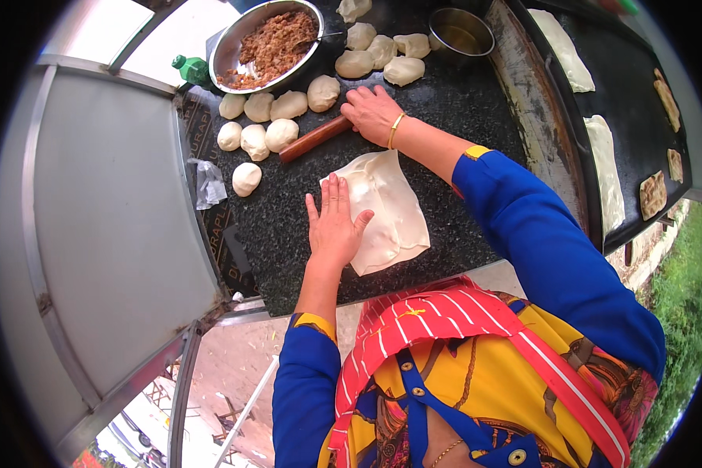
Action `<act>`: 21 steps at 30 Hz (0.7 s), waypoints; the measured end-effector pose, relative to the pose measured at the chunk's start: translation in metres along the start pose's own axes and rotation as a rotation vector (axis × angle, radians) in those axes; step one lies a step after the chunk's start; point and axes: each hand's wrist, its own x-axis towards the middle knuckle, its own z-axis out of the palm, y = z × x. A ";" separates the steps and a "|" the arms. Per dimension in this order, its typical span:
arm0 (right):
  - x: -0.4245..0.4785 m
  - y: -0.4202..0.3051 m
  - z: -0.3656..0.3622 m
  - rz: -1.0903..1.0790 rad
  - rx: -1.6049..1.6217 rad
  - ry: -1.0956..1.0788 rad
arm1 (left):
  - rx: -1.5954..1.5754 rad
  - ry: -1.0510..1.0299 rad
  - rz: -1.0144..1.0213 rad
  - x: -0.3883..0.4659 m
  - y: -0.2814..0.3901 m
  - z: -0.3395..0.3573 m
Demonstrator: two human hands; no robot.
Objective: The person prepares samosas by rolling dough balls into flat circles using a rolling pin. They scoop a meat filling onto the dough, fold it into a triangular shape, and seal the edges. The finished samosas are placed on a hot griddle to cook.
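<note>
A folded sheet of dough (389, 210) lies on the dark speckled stone counter (281, 234) in front of me. My left hand (334, 225) rests flat on its left part, fingers apart. Beyond the sheet, my right hand (374, 114) is on the near-right end of a reddish wooden rolling pin (316, 139), which lies slanted on the counter. Whether the fingers close round the pin is partly hidden by the hand. Dough balls (281, 136) sit to the left of and behind the pin, and more dough balls (403, 70) lie farther back.
A steel bowl of reddish-brown filling (278, 44) with a spoon stands at the back left by a green bottle (192, 70). A metal bowl of yellowish liquid (462, 32) is behind. At right, a black griddle (632, 117) holds dough sheets and browned flatbreads. A plastic bag (209, 184) lies left.
</note>
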 end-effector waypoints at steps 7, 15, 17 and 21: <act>-0.091 -0.007 -0.035 0.079 0.244 0.027 | -0.076 0.361 -0.218 -0.003 -0.002 -0.004; -0.122 -0.040 -0.007 0.344 0.125 0.119 | 0.078 0.333 -0.158 0.042 -0.003 0.016; -0.094 -0.038 -0.005 0.414 0.039 0.029 | 0.114 0.343 -0.164 0.061 -0.008 0.005; -0.062 -0.026 0.002 0.462 -0.009 0.067 | 0.131 0.350 -0.134 0.089 -0.023 -0.010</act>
